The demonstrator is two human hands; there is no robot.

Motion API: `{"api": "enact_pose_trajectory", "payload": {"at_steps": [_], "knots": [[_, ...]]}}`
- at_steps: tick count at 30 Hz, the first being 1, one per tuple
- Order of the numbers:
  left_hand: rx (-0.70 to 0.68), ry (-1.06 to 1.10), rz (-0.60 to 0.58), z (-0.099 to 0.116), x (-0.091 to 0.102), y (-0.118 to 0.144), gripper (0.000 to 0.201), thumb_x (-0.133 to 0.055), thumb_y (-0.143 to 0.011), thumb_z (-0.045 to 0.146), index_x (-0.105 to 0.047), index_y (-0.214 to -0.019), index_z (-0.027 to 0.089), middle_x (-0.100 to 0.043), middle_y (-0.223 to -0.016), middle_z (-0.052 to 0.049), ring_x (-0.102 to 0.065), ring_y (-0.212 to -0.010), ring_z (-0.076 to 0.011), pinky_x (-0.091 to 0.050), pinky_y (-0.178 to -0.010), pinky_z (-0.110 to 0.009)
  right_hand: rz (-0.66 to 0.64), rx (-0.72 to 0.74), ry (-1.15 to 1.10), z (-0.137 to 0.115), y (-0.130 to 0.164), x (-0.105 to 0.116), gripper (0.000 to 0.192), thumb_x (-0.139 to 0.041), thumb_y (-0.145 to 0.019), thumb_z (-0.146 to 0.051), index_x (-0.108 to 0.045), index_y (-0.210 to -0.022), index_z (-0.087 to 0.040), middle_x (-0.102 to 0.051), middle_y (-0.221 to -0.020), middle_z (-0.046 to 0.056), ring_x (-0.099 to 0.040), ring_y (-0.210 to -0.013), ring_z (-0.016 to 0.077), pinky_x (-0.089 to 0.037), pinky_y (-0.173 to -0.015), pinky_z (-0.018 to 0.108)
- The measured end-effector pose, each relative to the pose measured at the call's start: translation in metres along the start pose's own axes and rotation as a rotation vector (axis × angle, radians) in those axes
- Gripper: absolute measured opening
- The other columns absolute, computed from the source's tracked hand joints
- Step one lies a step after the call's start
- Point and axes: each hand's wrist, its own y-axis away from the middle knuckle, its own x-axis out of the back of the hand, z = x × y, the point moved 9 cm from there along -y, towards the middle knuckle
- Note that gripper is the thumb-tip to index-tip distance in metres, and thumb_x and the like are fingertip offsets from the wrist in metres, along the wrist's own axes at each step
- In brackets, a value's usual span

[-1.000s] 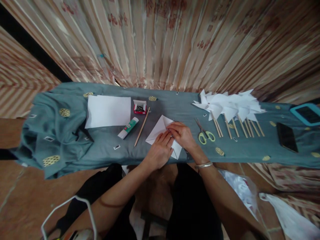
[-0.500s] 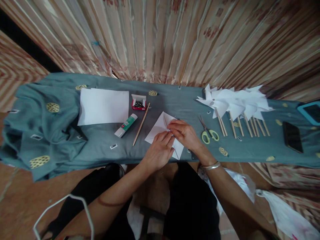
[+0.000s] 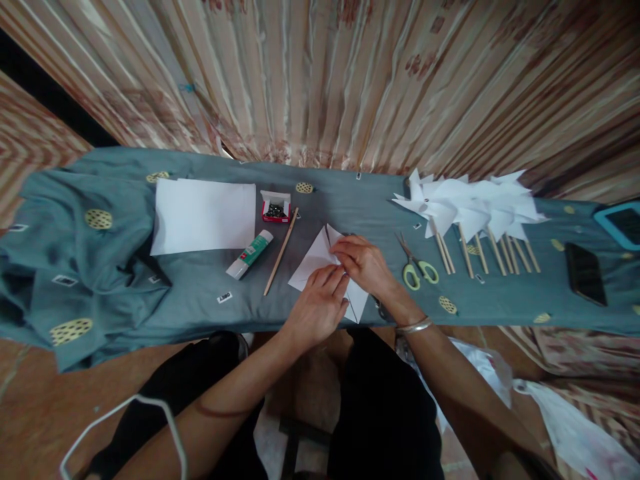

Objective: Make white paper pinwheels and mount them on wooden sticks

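A white square of paper with cut diagonals lies on the teal cloth in front of me. My left hand rests on its near part, fingers flat on the sheet. My right hand pinches a paper corner at the sheet's centre, fingers curled over it. A silver bangle sits on my right wrist. A wooden stick and a glue stick lie just left of the paper.
A stack of white sheets and a small red box of pins lie at the left. Green-handled scissors, several finished paper pinwheels on sticks, a black phone and a tablet lie at the right.
My hands have stayed on the paper, with the fingers shifting slightly at its centre. My head has moved a little, so the table sits differently in view.
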Motion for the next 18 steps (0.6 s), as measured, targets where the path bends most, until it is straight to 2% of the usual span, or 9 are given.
{"api": "enact_pose_trajectory", "payload": {"at_steps": [18], "knots": [[-0.006, -0.031, -0.006, 0.0, 0.0, 0.001, 0.041, -0.051, -0.092, 0.023, -0.054, -0.129, 0.005, -0.056, -0.138, -0.02, -0.048, -0.13, -0.0334, -0.04, -0.108, -0.05, 0.034, -0.039, 0.031, 0.013, -0.029, -0.008, 0.027, -0.048, -0.091, -0.013, -0.073, -0.097, -0.02, -0.071, -0.102, 0.007, -0.064, -0.098, 0.0217, -0.05, -0.092, 0.035]]}}
